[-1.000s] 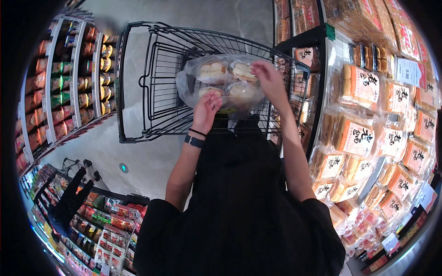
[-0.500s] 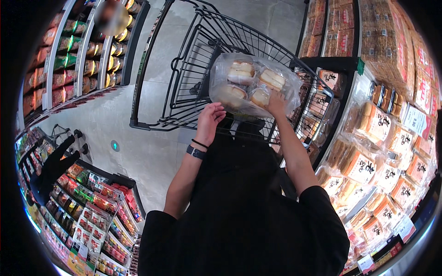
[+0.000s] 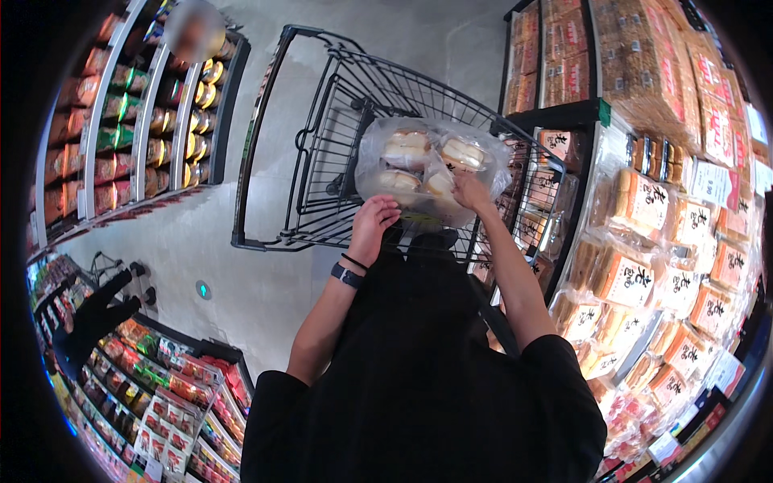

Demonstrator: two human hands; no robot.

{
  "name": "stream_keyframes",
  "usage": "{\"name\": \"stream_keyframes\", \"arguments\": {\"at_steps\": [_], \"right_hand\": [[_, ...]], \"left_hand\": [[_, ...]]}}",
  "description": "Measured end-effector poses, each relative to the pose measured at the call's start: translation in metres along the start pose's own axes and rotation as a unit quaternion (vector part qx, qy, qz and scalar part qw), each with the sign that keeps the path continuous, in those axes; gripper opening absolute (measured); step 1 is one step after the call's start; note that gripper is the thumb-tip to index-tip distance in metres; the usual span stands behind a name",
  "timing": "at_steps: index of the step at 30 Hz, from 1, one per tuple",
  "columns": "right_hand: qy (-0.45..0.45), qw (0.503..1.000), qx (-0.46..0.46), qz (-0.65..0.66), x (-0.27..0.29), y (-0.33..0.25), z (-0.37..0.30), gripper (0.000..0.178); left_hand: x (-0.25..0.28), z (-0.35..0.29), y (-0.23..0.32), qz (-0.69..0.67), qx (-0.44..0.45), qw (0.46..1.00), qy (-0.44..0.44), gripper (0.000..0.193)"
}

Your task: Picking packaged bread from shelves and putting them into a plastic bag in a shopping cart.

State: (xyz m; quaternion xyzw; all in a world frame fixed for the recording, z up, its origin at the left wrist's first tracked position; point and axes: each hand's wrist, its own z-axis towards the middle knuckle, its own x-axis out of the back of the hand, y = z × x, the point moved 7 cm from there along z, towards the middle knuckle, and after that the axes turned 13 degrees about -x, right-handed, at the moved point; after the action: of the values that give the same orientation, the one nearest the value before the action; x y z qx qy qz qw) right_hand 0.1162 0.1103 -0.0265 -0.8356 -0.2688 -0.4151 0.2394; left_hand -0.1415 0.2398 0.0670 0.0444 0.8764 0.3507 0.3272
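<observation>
A clear plastic bag (image 3: 431, 173) holds several pale, cream-coloured buns or bread pieces and lies in the black wire shopping cart (image 3: 322, 153). My right hand (image 3: 472, 196) is closed on the bag's near right part, beside the lower right bun (image 3: 440, 183); its fingertips are partly hidden. At the bag's near left corner is my left hand (image 3: 375, 224), fingers loosely bent and nothing in them. Whether those fingertips touch the plastic, I cannot tell. A dark watch and a black band are on my left wrist.
Packaged bread loaves (image 3: 628, 278) are stacked on the right-hand display, with brown cartons (image 3: 644, 72) beyond. Jar shelves (image 3: 145, 121) stand at the far left; snack shelves (image 3: 161, 378) line the near left. A person in dark clothes (image 3: 88, 318) is in the left aisle.
My left hand has come closer to the bag's near edge, its fingers a little more bent. My right hand's fingers have drawn in at the bag. The view has shifted slightly.
</observation>
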Motion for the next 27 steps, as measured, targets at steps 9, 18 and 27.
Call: {"name": "stream_keyframes", "arguments": {"at_steps": [9,18,27], "right_hand": [[0.031,0.994,0.052,0.096,0.136,-0.036,-0.021,0.022],[0.061,0.933,0.011,0.355,0.212,0.002,-0.144,0.024],[-0.01,0.646,0.105,0.756,0.23,0.052,-0.28,0.027]], "left_hand": [[-0.04,0.013,-0.01,0.018,0.016,0.998,-0.066,0.025],[-0.046,0.026,-0.023,0.014,0.006,1.0,-0.011,0.026],[-0.152,0.003,-0.017,-0.051,0.09,0.976,-0.192,0.046]]}}
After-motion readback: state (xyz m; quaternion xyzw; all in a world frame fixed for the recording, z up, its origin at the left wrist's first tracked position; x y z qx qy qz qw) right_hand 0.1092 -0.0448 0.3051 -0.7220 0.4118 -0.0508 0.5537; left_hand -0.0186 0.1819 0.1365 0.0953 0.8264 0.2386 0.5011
